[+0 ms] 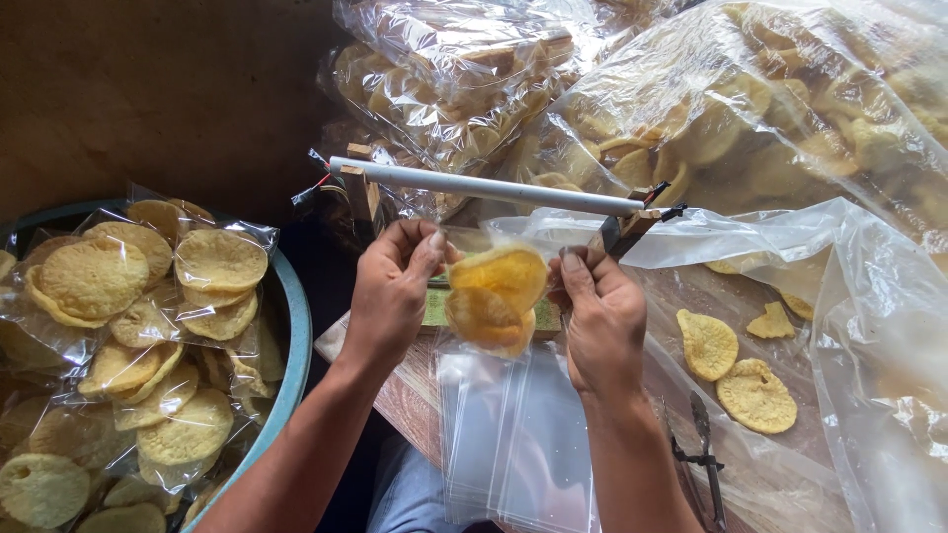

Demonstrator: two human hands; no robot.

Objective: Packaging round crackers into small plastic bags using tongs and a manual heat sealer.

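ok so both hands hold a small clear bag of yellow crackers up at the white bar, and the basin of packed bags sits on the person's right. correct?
Not quite. The head view shows the basin of packed bags on the person's left, not right. The rest holds: the left hand and right hand hold a small clear bag of yellow crackers up at the white bar.

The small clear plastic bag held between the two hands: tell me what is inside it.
Inside the small clear plastic bag are round yellow crackers, at least two, overlapping. The left hand and right hand pinch its sides; their fingers cover the edges, so an exact count is hidden.
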